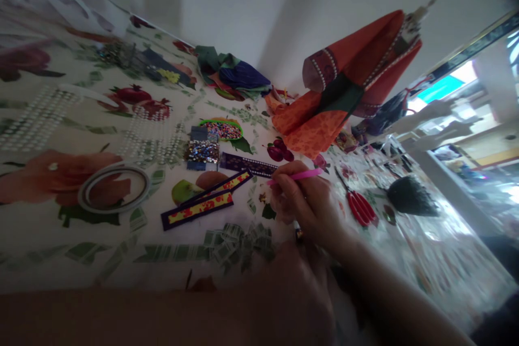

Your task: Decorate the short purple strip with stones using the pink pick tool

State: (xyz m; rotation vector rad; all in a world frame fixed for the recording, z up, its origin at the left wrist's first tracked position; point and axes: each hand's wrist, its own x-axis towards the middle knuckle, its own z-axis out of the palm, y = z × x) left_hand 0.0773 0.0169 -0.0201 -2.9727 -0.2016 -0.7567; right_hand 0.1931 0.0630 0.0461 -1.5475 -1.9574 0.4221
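My right hand [310, 197] is closed around a thin pink stick-like tool [304, 174], whose tip points left over the flowered cloth. Below it, my left hand [290, 286] is dark and blurred, with its fingers curled in beside the right hand. A small dark thing with a bright glint [299, 232] shows between the hands; its kind is unclear. Just left of the tool lies a dark purple strip with a row of light beads [247, 165]. Two purple-edged strips with a yellow and red pattern [198, 210] lie crossed nearby.
A green-rimmed dish of colourful beads [242, 131], a sequin-wrapped card [203, 152], a roll of tape [83, 194] and strings of white beads [152, 138] lie leftward. An orange and green doll dress [344, 86] stands by the wall. Red-handled scissors [360, 208] lie right.
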